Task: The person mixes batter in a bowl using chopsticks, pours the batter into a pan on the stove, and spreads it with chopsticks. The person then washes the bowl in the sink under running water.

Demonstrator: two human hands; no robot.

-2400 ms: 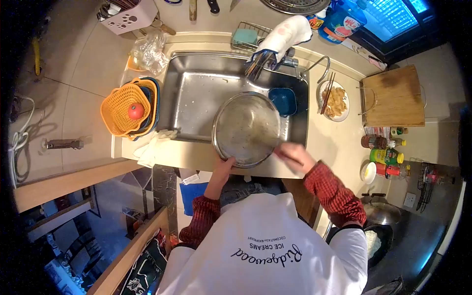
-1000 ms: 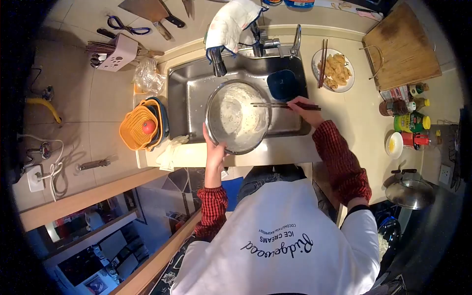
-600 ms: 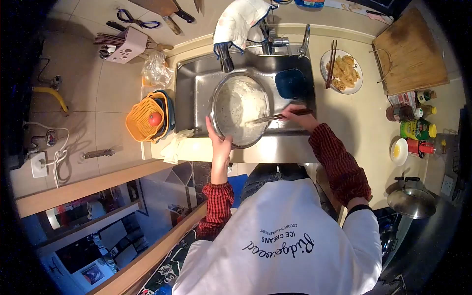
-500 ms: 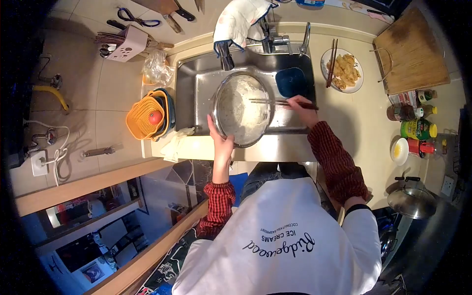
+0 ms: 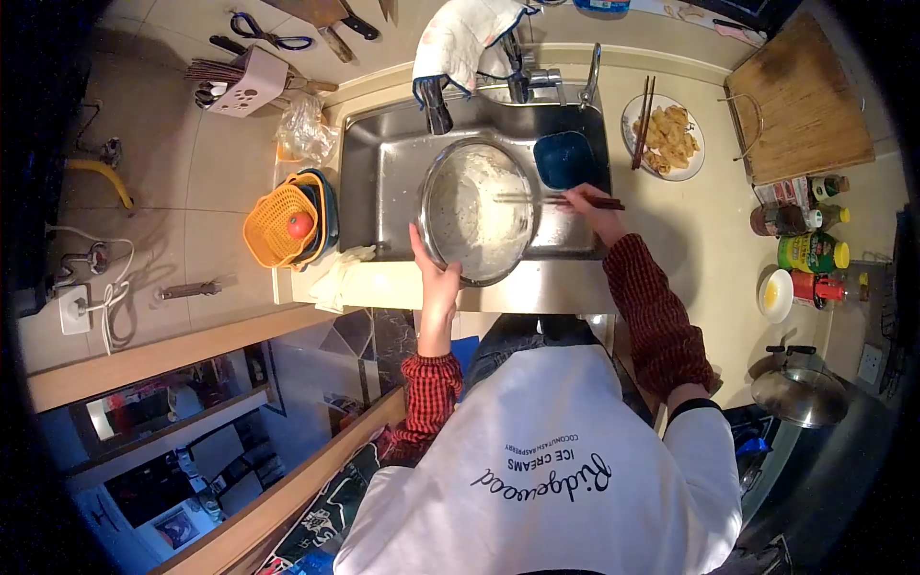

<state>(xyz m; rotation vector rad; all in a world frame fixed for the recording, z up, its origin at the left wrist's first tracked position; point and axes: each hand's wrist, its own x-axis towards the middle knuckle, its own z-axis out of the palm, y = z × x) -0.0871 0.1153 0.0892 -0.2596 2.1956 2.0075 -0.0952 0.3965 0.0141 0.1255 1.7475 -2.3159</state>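
Observation:
My left hand (image 5: pixel 438 278) grips the near left rim of a round metal mixing bowl (image 5: pixel 430 196), thumb on the rim. The bowl is over the sink (image 5: pixel 383 182) and its front edge. Inside lies a pale, floury mixture (image 5: pixel 479 206). Closed around a pair of chopsticks (image 5: pixel 546 200), my right hand (image 5: pixel 592 211) is at the bowl's right side, and the chopstick tips reach into the mixture. Just beyond that hand, a dark blue square basin (image 5: pixel 565 160) sits in the sink.
Right of the sink stands a plate (image 5: pixel 696 153) of pale yellow food pieces with chopsticks (image 5: pixel 644 125) across its edge. A yellow basket (image 5: pixel 264 235) holding a tomato (image 5: pixel 300 224) is at the left. The faucet (image 5: pixel 522 81), cutting board (image 5: pixel 800 96), bottles (image 5: pixel 813 252) and pan lid (image 5: pixel 800 395) surround the area.
The bowl has shifted slightly to the right relative to the sink, with my left hand still on it. The chopsticks and my right hand have also moved slightly right.

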